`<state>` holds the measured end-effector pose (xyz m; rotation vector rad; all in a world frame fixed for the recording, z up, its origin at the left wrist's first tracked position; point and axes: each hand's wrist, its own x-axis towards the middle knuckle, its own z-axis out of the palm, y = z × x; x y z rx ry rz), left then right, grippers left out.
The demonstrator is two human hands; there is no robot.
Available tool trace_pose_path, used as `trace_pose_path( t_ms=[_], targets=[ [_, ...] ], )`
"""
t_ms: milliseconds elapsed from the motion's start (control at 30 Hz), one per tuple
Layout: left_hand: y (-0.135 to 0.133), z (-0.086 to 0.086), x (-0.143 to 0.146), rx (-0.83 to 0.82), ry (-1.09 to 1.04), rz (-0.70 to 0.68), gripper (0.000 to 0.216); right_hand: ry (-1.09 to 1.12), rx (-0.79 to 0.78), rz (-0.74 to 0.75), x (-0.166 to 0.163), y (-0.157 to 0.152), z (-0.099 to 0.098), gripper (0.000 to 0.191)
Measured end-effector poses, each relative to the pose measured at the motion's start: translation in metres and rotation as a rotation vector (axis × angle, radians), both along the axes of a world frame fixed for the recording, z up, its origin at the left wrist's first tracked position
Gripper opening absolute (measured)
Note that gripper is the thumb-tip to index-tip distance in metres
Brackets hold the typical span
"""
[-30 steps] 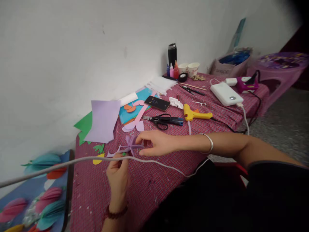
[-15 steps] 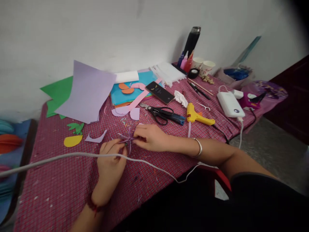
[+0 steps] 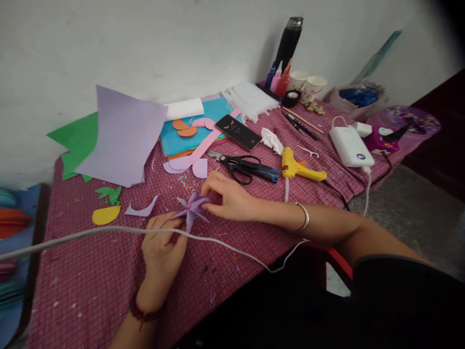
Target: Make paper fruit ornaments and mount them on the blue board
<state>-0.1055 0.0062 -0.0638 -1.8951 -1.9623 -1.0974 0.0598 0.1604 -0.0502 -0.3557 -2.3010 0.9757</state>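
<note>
A small purple paper flower (image 3: 192, 207) with pointed petals is held just above the red checked tablecloth (image 3: 90, 281). My left hand (image 3: 162, 245) pinches it from below at its base, fingers closed. My right hand (image 3: 228, 198) comes in from the right and grips its petals with thumb and fingertips. A white cable (image 3: 90, 232) runs across in front of my left hand.
Black scissors (image 3: 244, 167), a yellow glue gun (image 3: 300, 167), a phone (image 3: 238, 132), a white power bank (image 3: 350, 145), lilac paper sheet (image 3: 123, 135), green paper (image 3: 78, 140), cut scraps (image 3: 106, 214), cups (image 3: 313, 87), a black flask (image 3: 288, 43) and glue bottles (image 3: 278, 80) by the wall.
The view has shifted left and steadied. Both hands stay on the purple flower; its petals now show spread wider, and my right hand has shifted to the petals' right side.
</note>
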Motion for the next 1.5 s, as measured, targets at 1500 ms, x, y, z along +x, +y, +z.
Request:
trace_pose_path(
  t_ms=[1500],
  targets=[
    [0.003, 0.03, -0.004, -0.188, -1.039, 0.08, 0.018, -0.185, 0.092, 0.208, -0.009, 0.005, -0.015, 0.007]
  ],
)
